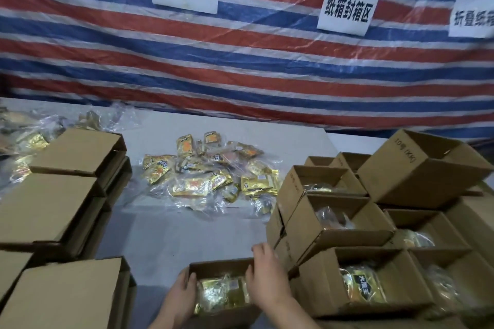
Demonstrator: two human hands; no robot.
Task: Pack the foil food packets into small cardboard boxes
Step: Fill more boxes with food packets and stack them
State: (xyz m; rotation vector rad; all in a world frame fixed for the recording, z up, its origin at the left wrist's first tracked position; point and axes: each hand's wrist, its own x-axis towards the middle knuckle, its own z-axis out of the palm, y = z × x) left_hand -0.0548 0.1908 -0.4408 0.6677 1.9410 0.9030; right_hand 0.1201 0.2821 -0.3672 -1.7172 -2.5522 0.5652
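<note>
1. Head view: both hands hold one small open box at the near table edge. Left hand curls round its left wall, right hand round its right wall.
2. Gold foil packets already lie inside; looks full.
3. Keep it level w/ both hands, opening up, so nothing spills.
4. Prob. set it beside the filled boxes at right.
5. Loose packets wait mid-table.

Both hands hold small box of foil packets.
</note>
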